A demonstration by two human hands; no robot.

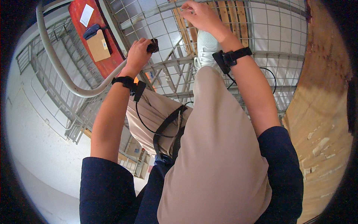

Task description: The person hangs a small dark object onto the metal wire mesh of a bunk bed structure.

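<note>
My left hand (138, 54) is closed round a small dark brown, rough-looking object (153, 46); its exact kind cannot be made out. That hand is beside the upper end of a bent pale metal tube (95, 92) and above metal wire mesh (164, 22). Farther right, my right hand (201, 15) hovers over the mesh, past the toe of my pale shoe (207, 48). Its thumb stands apart from its fingers, and nothing shows between them. Each wrist wears a black strap with a small black device and a cable.
My raised leg in beige trousers (212, 149) fills the middle, its shoe against the mesh. A worn wooden panel (320, 123) rises on the right. At upper left, a red board (80, 28) carries a piece of cardboard (99, 45). Wooden slats (233, 22) lie behind the mesh.
</note>
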